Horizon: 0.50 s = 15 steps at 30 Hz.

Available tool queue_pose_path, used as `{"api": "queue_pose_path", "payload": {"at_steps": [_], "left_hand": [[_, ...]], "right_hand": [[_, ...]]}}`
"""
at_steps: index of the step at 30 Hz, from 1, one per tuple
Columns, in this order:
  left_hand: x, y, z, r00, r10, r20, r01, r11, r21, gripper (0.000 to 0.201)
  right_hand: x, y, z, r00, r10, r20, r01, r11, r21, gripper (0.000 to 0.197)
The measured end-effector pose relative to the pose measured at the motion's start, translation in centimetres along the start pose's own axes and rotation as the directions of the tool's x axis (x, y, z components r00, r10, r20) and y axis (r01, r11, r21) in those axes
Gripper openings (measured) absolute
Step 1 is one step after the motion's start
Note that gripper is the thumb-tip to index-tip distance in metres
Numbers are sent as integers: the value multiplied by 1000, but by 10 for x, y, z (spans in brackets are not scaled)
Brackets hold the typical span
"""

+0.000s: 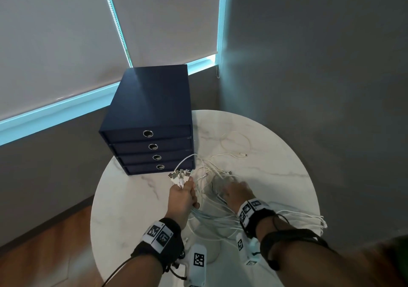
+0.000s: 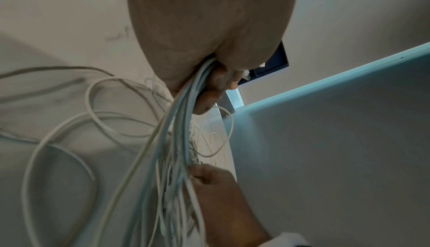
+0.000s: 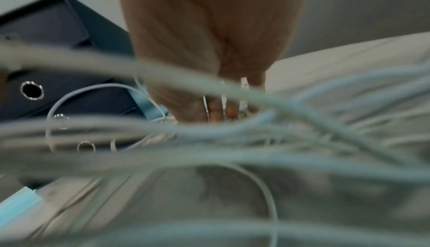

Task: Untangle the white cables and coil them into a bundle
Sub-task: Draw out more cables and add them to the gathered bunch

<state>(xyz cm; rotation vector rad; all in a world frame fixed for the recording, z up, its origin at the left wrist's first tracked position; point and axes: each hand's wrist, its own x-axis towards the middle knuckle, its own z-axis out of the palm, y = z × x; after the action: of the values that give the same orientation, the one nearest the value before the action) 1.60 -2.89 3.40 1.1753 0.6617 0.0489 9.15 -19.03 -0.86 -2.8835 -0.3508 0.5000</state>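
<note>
You're at a round white marble-look table [image 1: 136, 209] set in a corner, grey wall [image 1: 320, 66] to your right and drawn roller blinds [image 1: 55, 44] ahead.

Nearest you, the white cables [image 1: 217, 218] fan across the tabletop as thin, limp strands, several looping past the table's right edge. They are many, crossing one another in a loose tangle with no tidy coil visible.

Your left hand [image 1: 182, 198] is clenched around a gathered sheaf of them; a cluster of plug ends [image 1: 180, 175] sticks up out of your fist, and the strands trail down from under it toward the tangle. The left wrist view shows your fingers [image 2: 218, 79] curled tight round that sheaf.

Your right hand [image 1: 237, 193] lies palm down in the middle of the tangle, fingers reaching into the strands. The right wrist view is blurred; whether those fingers pinch a cable or only touch, you cannot tell.

Beyond your hands, one cable [image 1: 237, 146] lies apart in a loose loop, its plug resting on the marble.

Farthest, on the table's left rear, stands a dark blue drawer box [image 1: 150, 114] with four drawers, all pushed in, each with a metal ring pull. What they hold is hidden.
</note>
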Motion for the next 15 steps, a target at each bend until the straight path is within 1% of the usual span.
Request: {"api": "queue_pose_path", "payload": {"at_steps": [1,2,3,4,5,7,8,9,11,13,15], "left_hand": [[0,0,0,1000,9,7,-9,1000,-1,36],[0,1,0,999,27,18,-28,1000,7,35],[-1,2,-1,998,55,29,-56,998,24,34],[-1,4,0,996,84,42,-86,995,48,32],[0,5,0,993,103,61,-107,991,76,30],[1,10,3,987,115,113,-130,982,137,25],[1,12,5,985,113,132,-133,979,152,23],[1,14,7,983,113,143,-134,980,149,23],[2,15,12,978,129,164,-148,982,113,26],[1,17,15,969,152,194,-172,981,89,25],[2,20,16,956,175,235,-198,977,78,26]], "right_hand": [[1,-1,6,1000,-1,3,1,1000,-9,41],[-1,-4,6,999,-9,37,10,1000,-3,31],[-4,-8,4,996,-46,74,44,999,25,26],[-8,-13,0,990,-96,105,87,993,86,24],[-13,-16,-4,981,-161,104,140,973,186,22],[-21,-24,-20,958,-283,48,240,884,402,15],[-24,-29,-31,946,-324,7,284,839,465,12],[-27,-34,-44,934,-355,-36,322,794,516,14],[-30,-40,-70,922,-373,-109,359,712,604,21],[-29,-39,-89,920,-363,-150,371,680,633,22],[-25,-31,-102,928,-315,-200,369,701,610,23]]}}
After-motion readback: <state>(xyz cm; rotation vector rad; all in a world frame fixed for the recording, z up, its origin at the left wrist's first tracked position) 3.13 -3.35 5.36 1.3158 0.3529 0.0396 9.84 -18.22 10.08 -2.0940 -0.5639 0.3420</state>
